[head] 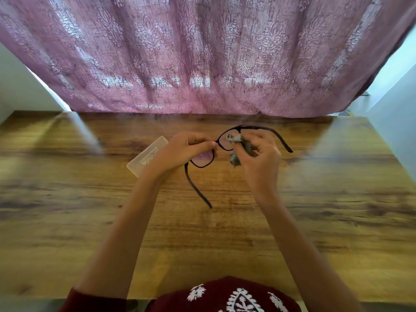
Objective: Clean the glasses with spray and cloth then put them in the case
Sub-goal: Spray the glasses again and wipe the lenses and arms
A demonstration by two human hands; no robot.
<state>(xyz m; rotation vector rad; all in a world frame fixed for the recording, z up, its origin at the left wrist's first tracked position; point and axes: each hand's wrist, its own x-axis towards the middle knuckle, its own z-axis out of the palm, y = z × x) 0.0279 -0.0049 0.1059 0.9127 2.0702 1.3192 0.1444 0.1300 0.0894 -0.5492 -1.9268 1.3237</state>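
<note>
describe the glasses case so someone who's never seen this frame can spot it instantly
Start at the wooden table in front of the purple curtain. Just beyond the left hand, which holds the black-framed glasses, a flat oblong case lies on the wood, partly hidden by that hand. It is the only pale, translucent thing there, with small print on its lid.

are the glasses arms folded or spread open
Spread open. On the black glasses, one arm runs toward the person and the other out to the right, while the left hand holds the frame and the right hand wipes with the cloth.
</note>
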